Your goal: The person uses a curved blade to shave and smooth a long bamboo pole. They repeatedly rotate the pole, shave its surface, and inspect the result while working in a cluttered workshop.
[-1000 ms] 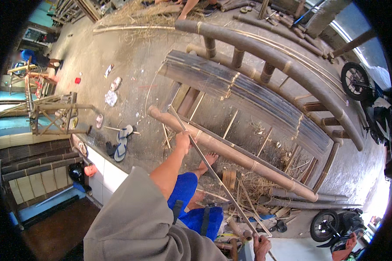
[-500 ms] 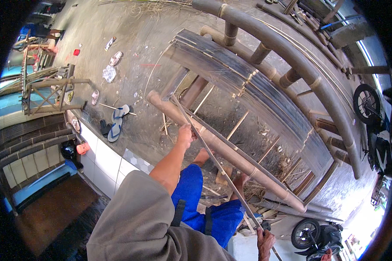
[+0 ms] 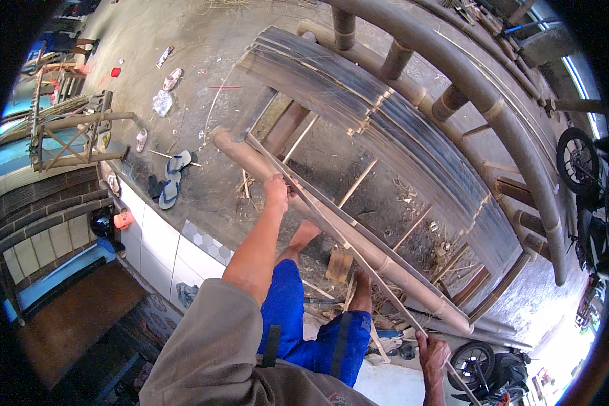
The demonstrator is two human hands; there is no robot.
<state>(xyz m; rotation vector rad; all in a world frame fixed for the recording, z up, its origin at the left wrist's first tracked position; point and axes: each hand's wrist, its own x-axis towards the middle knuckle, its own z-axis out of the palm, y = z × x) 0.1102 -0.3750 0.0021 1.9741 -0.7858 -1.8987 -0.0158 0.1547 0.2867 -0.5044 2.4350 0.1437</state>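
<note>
A long thin bamboo strip (image 3: 373,273) runs slantwise in front of me, from the front bamboo pole down to the lower right. My left hand (image 3: 277,192) is closed around its upper part, close against the pole. Lower down, my right hand (image 3: 433,353) grips the strip near its other end, fingers wrapped and thumb along it. Behind the strip lies the thick bamboo pole (image 3: 400,273), the front rail of a bamboo bench frame. Dark split bamboo slats (image 3: 304,80) cover the frame's far part, and thin crosspieces (image 3: 358,183) span the open gap.
A curved bamboo backrest (image 3: 484,111) rises behind the slats. Bare feet and a small wood block (image 3: 339,264) are below the pole, among bamboo scraps. Blue-grey flip-flops (image 3: 171,181) lie on the floor at left, beside a white tiled ledge (image 3: 157,243). Motorcycle wheels (image 3: 472,369) stand at right.
The strip now lies closer along the front pole. My left hand has moved slightly up and left; my right hand has risen and shifted right. The whole view has shifted a little.
</note>
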